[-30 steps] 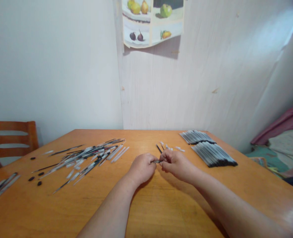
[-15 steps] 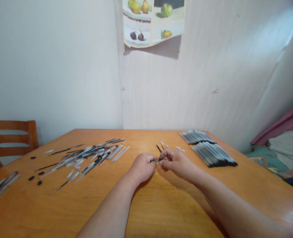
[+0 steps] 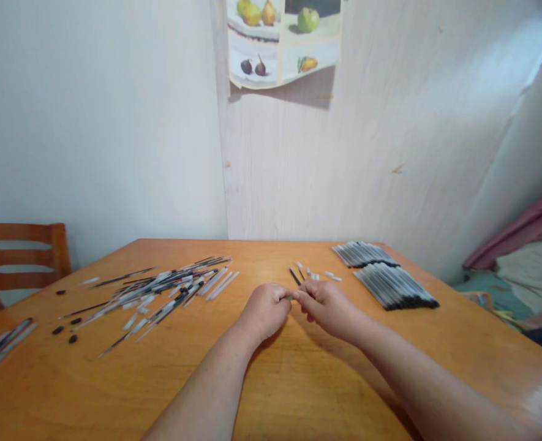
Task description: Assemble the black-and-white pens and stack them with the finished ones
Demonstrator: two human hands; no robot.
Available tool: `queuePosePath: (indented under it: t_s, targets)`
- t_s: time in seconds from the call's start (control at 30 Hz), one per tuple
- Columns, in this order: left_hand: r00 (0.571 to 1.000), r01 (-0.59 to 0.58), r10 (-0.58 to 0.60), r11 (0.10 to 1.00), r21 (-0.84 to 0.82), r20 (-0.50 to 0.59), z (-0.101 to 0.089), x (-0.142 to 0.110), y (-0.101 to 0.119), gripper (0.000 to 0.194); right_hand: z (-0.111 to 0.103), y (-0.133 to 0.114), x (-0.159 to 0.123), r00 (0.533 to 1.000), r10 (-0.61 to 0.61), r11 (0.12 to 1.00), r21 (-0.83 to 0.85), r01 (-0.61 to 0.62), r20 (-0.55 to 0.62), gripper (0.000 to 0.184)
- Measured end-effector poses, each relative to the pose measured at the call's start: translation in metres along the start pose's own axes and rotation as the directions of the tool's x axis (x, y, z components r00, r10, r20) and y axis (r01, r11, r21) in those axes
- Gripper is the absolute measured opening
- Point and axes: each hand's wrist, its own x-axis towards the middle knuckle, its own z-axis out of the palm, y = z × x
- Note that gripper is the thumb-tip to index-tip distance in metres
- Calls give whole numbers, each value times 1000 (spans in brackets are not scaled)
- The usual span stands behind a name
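Left hand (image 3: 267, 311): thumb and forefinger pinched together on a slender dark piece (image 3: 290, 297), mostly hidden by the grip. Right hand (image 3: 328, 305): thumb and forefinger closed on the other end of it, remaining fingers curled under. The piece sits between the two hands, above the table (image 3: 289, 392), fingertips close together (too small to tell whether it is one part or two).

Just beyond the right hand: dark slim rods (image 3: 294, 277), partly covered by the fingers, and short white sleeves (image 3: 330, 275) scattered beside them.

Farther right: two flat rows of pens, the nearer row (image 3: 392, 286) and the farther row (image 3: 362, 254), dark ends aligned.

Left of the hands: a loose heap of thin rods and clear tubes (image 3: 169, 286); small black pieces (image 3: 58, 330) lie near its left side. Outermost: a wooden chair (image 3: 18, 251) at left and a fruit picture (image 3: 280, 46) on the wall.
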Motion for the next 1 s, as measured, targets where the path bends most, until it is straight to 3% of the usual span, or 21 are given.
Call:
queuePosePath:
  t_s: [0.1, 0.27, 0.47, 0.6, 0.77, 0.9, 1.0]
  targets:
    - [1000, -20, 21, 999, -31, 3, 1, 0, 1, 31, -1, 0, 0, 999, -38, 999, -12, 38, 23, 39]
    - [1000, 13, -14, 999, -32, -21, 0, 1, -2, 29, -2, -3, -2, 994, -87, 994, -70, 82, -61, 14]
    - [999, -47, 47, 999, -19, -12, 1, 1, -4, 29, -3, -2, -2, 997, -81, 994, -72, 81, 12, 39]
    - [1000, -16, 16, 1000, -7, -6, 0, 1, -2, 29, -2, 0, -2, 994, -97, 991, -96, 92, -46, 27]
    - [999, -40, 40, 999, 9, 3, -1, 1, -2, 29, 0, 2, -1, 996, -94, 993, -71, 95, 12, 40]
    - [1000, -27, 27, 1000, 16, 12, 0, 2, -3, 29, 1, 2, -1, 995, -90, 992, -88, 86, -35, 28]
    - [998, -56, 55, 998, 19, 6, 0, 1, -3, 30, 0, 0, -1, 996, -92, 994, -66, 92, 7, 36]
